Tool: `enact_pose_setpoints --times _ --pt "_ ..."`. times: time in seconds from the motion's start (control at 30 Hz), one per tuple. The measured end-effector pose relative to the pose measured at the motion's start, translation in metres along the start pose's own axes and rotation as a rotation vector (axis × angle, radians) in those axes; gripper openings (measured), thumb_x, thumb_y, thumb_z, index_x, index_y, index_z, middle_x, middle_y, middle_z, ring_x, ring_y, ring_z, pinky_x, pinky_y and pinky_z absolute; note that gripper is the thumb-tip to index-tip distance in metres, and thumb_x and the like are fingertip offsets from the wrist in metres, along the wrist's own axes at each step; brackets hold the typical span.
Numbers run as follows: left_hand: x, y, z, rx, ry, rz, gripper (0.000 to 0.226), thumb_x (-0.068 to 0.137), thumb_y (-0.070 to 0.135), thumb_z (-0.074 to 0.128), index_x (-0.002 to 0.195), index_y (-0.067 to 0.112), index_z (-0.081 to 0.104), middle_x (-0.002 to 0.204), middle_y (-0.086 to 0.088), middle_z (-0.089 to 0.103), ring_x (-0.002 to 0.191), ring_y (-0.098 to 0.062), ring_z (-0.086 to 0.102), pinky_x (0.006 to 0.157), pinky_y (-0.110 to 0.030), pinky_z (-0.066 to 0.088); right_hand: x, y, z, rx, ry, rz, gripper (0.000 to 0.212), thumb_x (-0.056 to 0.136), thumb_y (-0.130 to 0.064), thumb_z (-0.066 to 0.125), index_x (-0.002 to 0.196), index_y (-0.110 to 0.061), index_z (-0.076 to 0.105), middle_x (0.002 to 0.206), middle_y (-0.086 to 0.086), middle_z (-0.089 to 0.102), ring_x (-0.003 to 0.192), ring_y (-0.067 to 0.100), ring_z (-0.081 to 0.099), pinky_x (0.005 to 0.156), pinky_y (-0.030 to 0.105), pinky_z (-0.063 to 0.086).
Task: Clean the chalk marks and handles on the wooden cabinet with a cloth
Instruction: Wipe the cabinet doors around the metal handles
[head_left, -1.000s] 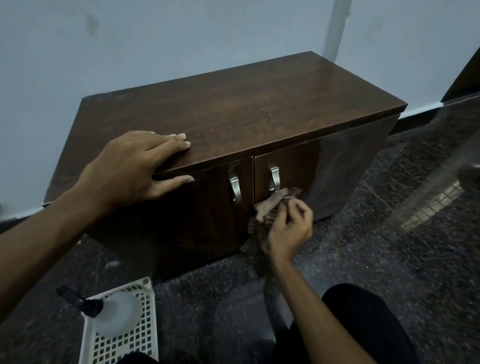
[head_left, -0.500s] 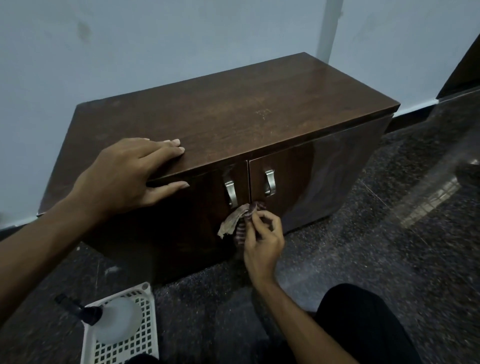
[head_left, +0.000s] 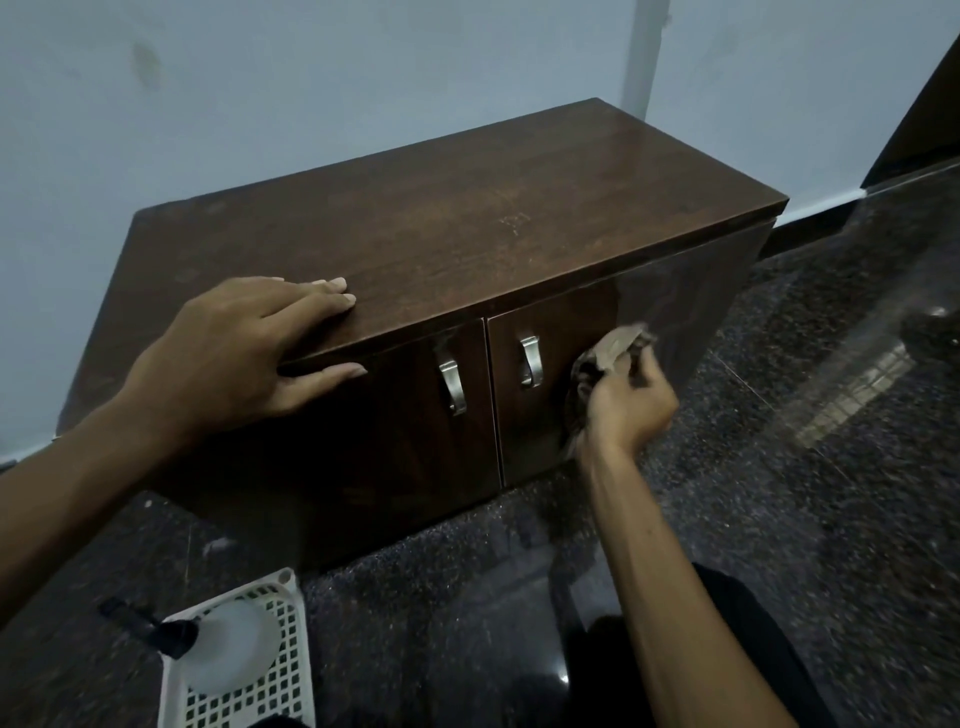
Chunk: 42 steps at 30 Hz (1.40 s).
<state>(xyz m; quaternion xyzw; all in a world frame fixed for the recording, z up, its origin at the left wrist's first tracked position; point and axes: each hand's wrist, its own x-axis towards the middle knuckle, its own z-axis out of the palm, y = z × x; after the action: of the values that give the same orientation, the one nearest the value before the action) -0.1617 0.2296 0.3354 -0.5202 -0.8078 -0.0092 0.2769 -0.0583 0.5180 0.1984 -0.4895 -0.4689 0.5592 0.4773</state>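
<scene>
Right hand (head_left: 628, 410) is gripping the soft, limp brown cloth (head_left: 615, 347), bunched; left hand (head_left: 244, 353) is resting straight-fingered on the dark wooden cabinet (head_left: 467, 234).

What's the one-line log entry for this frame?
left hand: flat on cabinet top | right hand: holds cloth at right door, right of its handle | spray bottle: in basket

Dim, wide-angle warp, floor glare

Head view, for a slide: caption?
Right hand holds a cloth against the right cabinet door; left hand rests on the cabinet top.
</scene>
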Motion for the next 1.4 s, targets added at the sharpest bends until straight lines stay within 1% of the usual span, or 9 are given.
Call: enact_pose_setpoints --times 0.3,0.47,0.6,0.67,0.77,0.87,1.0,1.13,1.4 --pt "0.001 -0.001 0.001 -0.010 0.012 0.019 0.059 0.088 0.056 0.062 0.123 0.009 0.067 0.130 -0.008 0.067 0.109 -0.030 0.069 0.099 -0.045 0.051 0.003 -0.043 0.007 0.031 0.039 -0.305 0.031 0.091 -0.017 0.069 0.121 -0.009 0.069 0.095 -0.008 0.059 0.074 -0.005 0.057 0.069 -0.001 0.038" --pt "0.001 -0.001 0.001 -0.018 -0.003 0.011 0.060 0.088 0.057 0.060 0.124 0.009 0.067 0.131 -0.008 0.066 0.110 -0.029 0.068 0.100 -0.045 0.051 0.006 0.033 -0.009 -0.176 0.043 -0.057 0.031 0.094 -0.008 0.062 0.124 0.000 0.065 0.110 0.019 0.068 0.099 0.029 0.064 0.079 0.010 0.036" --pt "0.003 0.001 -0.002 -0.012 -0.002 0.022 0.059 0.088 0.055 0.061 0.122 0.007 0.068 0.129 -0.009 0.067 0.108 -0.030 0.069 0.097 -0.046 0.052 0.003 0.070 -0.017 -0.216 -0.025 0.148 0.034 0.093 -0.002 0.058 0.127 0.000 0.063 0.120 0.018 0.068 0.111 0.032 0.064 0.096 0.029 0.046" --pt "0.003 0.001 -0.004 -0.008 -0.001 0.021 0.060 0.088 0.055 0.060 0.122 0.006 0.069 0.128 -0.010 0.067 0.108 -0.030 0.069 0.097 -0.046 0.052 -0.001 0.076 -0.018 -0.220 -0.038 0.181 0.033 0.092 -0.002 0.060 0.124 0.000 0.064 0.119 0.016 0.069 0.110 0.030 0.065 0.091 0.019 0.045" --pt "0.003 0.002 -0.004 -0.005 -0.002 0.021 0.060 0.088 0.055 0.059 0.122 0.006 0.069 0.128 -0.010 0.068 0.108 -0.029 0.069 0.097 -0.045 0.052 -0.021 0.078 -0.018 -0.221 -0.074 0.181 0.027 0.092 -0.005 0.063 0.119 0.001 0.068 0.109 0.016 0.072 0.089 0.018 0.066 0.071 0.000 0.041" --pt "0.002 0.002 -0.004 0.001 -0.005 0.026 0.060 0.088 0.055 0.059 0.123 0.007 0.069 0.128 -0.010 0.068 0.108 -0.029 0.069 0.096 -0.044 0.052 -0.060 0.076 -0.016 -0.198 -0.214 0.167 0.025 0.091 -0.003 0.065 0.115 0.002 0.069 0.102 0.016 0.073 0.086 0.021 0.067 0.078 0.021 0.051" --pt "0.001 -0.001 -0.002 -0.002 -0.011 0.020 0.059 0.088 0.055 0.062 0.125 0.008 0.068 0.130 -0.009 0.067 0.111 -0.027 0.068 0.097 -0.045 0.053 -0.110 0.058 -0.016 -0.134 -0.353 0.018 0.026 0.089 -0.004 0.068 0.115 -0.002 0.070 0.090 -0.002 0.064 0.080 0.012 0.065 0.065 0.005 0.046" --pt "0.000 -0.001 -0.001 0.007 -0.004 0.020 0.059 0.087 0.054 0.066 0.124 0.008 0.067 0.129 -0.009 0.067 0.111 -0.027 0.068 0.096 -0.045 0.054 -0.134 0.032 -0.017 -0.020 -0.353 -0.079 0.028 0.089 -0.008 0.070 0.117 -0.007 0.071 0.090 -0.006 0.060 0.079 0.017 0.064 0.067 0.023 0.056" --pt "0.001 0.000 -0.003 0.011 -0.019 0.024 0.059 0.087 0.054 0.065 0.125 0.009 0.067 0.129 -0.010 0.067 0.111 -0.027 0.068 0.096 -0.046 0.054 -0.134 -0.002 0.001 0.044 -0.234 -0.156 0.029 0.096 -0.011 0.061 0.125 -0.005 0.065 0.093 -0.007 0.048 0.069 0.006 0.050 0.061 0.015 0.048"
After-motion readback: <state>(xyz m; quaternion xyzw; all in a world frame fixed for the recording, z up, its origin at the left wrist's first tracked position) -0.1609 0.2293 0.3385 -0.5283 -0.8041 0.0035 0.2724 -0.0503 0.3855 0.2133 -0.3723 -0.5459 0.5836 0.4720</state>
